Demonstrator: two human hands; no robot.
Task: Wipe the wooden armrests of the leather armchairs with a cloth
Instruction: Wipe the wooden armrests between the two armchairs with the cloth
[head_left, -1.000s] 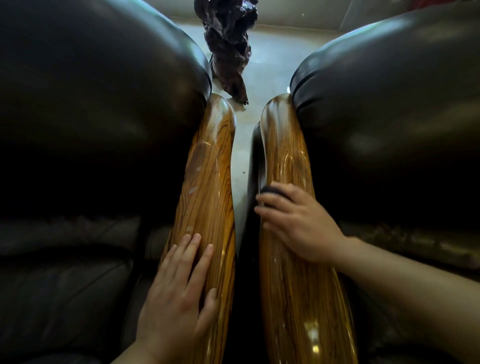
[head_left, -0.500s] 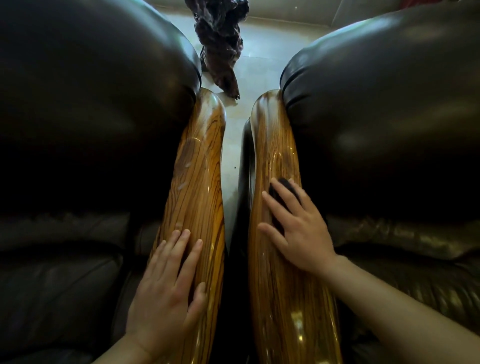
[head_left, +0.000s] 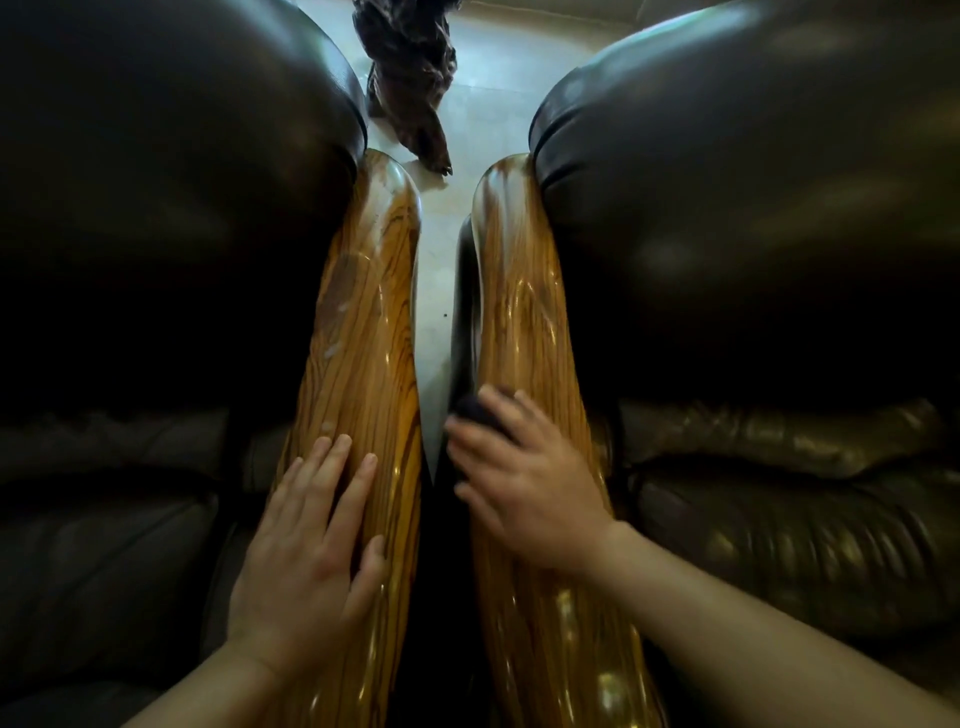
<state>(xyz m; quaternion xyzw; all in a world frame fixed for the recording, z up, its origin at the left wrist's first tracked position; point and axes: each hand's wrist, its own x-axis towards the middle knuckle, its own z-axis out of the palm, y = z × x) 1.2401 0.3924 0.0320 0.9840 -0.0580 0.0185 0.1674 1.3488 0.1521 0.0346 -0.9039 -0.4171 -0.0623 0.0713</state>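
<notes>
Two glossy wooden armrests run side by side up the middle of the head view. My left hand (head_left: 311, 540) rests flat on the left armrest (head_left: 363, 312), fingers straight and spread. My right hand (head_left: 530, 483) presses a small dark cloth (head_left: 475, 408) onto the right armrest (head_left: 519, 301), at its inner left edge. Only a bit of the cloth shows past my fingertips. Pale smears mark the left armrest above my left hand.
The dark leather left armchair (head_left: 156, 182) and right armchair (head_left: 753, 208) flank the armrests with bulging backs and seat cushions. A narrow strip of pale floor (head_left: 431, 322) shows between them. A dark gnarled wooden object (head_left: 410, 78) stands on the floor beyond.
My right hand has slid with the cloth from the top of the right armrest over to its inner left edge. My left hand stays flat on the left armrest.
</notes>
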